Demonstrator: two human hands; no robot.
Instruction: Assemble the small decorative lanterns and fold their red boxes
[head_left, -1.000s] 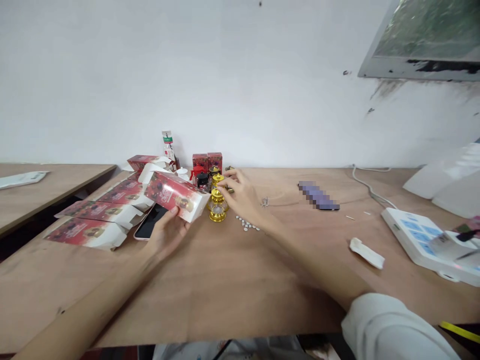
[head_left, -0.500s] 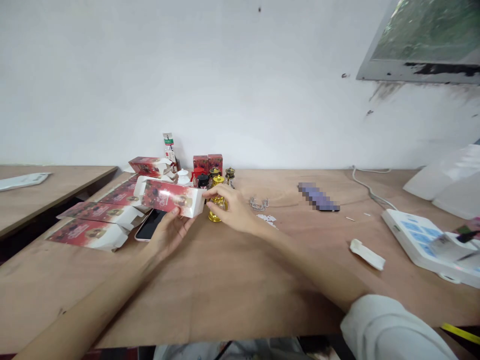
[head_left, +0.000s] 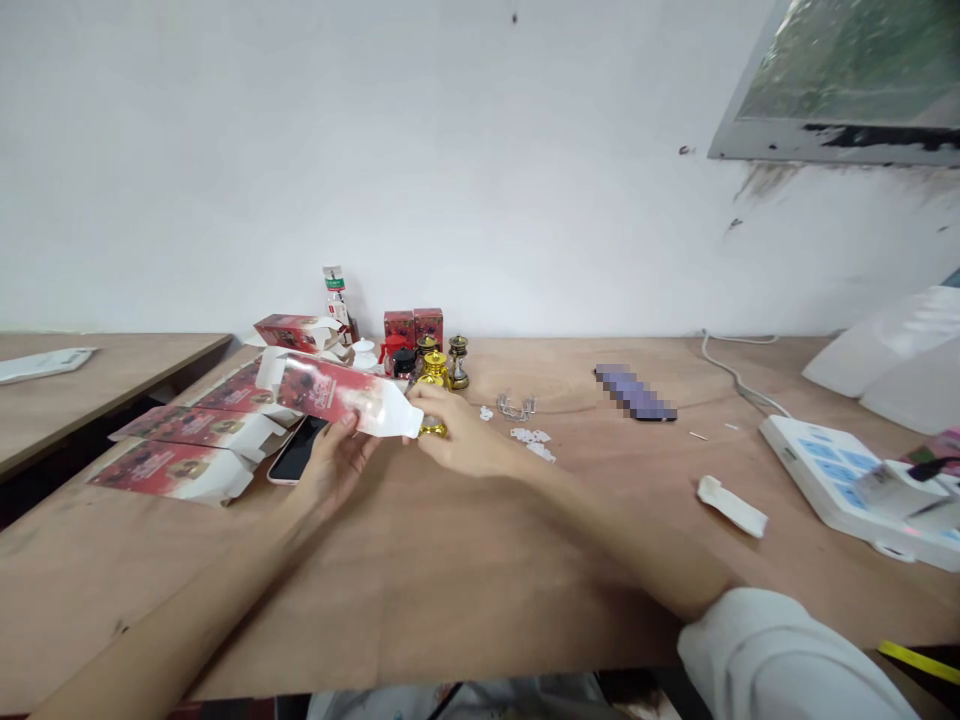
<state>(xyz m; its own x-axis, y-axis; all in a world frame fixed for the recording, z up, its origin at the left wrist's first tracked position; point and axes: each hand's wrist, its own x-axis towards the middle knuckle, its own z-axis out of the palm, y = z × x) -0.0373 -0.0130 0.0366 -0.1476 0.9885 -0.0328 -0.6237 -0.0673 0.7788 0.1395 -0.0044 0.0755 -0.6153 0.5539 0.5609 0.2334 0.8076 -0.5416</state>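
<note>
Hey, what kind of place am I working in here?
Probably a small packing or assembly workspace: red cartons lie flattened on a plain wooden table, little lanterns stand by the wall, and your left hand holds a carton.

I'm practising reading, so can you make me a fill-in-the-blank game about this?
The left hand holds a cardboard box coloured white and ____.
Behind the miniature lanterns, the small red boxes number ____.
The leftmost lantern is coloured ____.
The power strip lies toward the person's ____ side.
Missing words: red; two; white; right.
</note>
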